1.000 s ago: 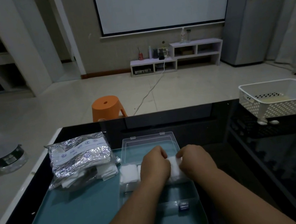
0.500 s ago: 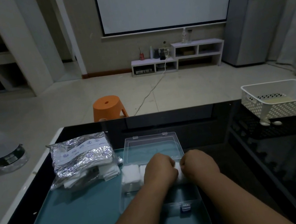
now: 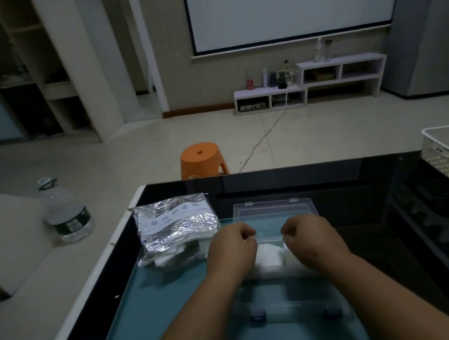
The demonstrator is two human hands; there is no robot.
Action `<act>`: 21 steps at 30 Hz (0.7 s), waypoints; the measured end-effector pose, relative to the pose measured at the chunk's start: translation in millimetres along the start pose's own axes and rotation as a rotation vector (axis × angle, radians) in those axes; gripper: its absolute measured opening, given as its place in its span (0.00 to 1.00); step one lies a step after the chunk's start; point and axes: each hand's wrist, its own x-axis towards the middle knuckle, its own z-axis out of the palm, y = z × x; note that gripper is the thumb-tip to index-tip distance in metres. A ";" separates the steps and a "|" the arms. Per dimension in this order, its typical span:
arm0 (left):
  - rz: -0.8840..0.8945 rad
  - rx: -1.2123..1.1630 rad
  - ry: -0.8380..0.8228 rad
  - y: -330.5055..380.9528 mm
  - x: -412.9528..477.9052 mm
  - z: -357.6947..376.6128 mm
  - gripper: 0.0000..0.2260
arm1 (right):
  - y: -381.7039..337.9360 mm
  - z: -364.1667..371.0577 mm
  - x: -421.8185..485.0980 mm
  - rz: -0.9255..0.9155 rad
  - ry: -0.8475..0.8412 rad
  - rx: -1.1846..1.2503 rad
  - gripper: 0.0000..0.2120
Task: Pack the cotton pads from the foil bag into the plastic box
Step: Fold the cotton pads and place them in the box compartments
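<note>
Cotton pads sit in the plastic box toward the tray's right edge, between my left hand and right hand — fingers curled, whether grasping cannot be told. Judged light, soft, compressible — pinch the stack by its sides.

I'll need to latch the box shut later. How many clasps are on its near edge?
2. The left clasp and the right clasp, both blue, sit toward either end of the plastic box's near edge. None appears hidden.
</note>
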 end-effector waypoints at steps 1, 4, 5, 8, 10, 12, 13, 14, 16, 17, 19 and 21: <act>-0.019 0.011 0.006 -8.4 -0.6 -8.5 0.09 | -8.5 4.3 0.2 -0.021 -0.016 0.023 0.12; -0.082 0.043 0.013 -26.0 -1.3 -22.0 0.12 | -21.8 12.3 -0.3 -0.059 -0.048 0.062 0.13; -0.103 0.052 0.019 -32.3 -2.2 -25.7 0.13 | -26.1 15.7 -0.3 -0.070 -0.054 0.060 0.14; -0.170 0.123 0.000 -48.4 -2.1 -30.7 0.18 | -37.1 25.4 1.1 -0.097 -0.075 0.061 0.15; -0.202 0.126 -0.046 -57.9 0.4 -29.8 0.23 | -42.6 32.0 2.0 -0.111 -0.095 0.048 0.16; -0.208 0.107 -0.095 -62.4 5.1 -27.6 0.27 | -43.2 35.6 3.0 -0.114 -0.105 0.036 0.17; -0.208 0.105 -0.118 -64.4 8.3 -26.3 0.28 | -42.8 37.0 3.8 -0.114 -0.107 0.029 0.17; -0.202 0.115 -0.142 -66.1 11.6 -25.6 0.29 | -42.5 37.8 4.2 -0.113 -0.107 0.022 0.17; -0.185 0.155 -0.190 -68.0 17.7 -25.0 0.31 | -41.8 37.9 5.8 -0.108 -0.107 0.020 0.18; -0.180 0.176 -0.212 -68.7 20.0 -25.2 0.31 | -41.6 37.8 6.5 -0.106 -0.104 0.027 0.18; -0.166 0.216 -0.245 -71.4 23.3 -25.0 0.32 | -41.3 37.7 7.2 -0.105 -0.093 0.043 0.17; -0.145 0.263 -0.265 -74.3 24.9 -25.3 0.31 | -41.4 36.8 6.8 -0.111 -0.091 0.052 0.17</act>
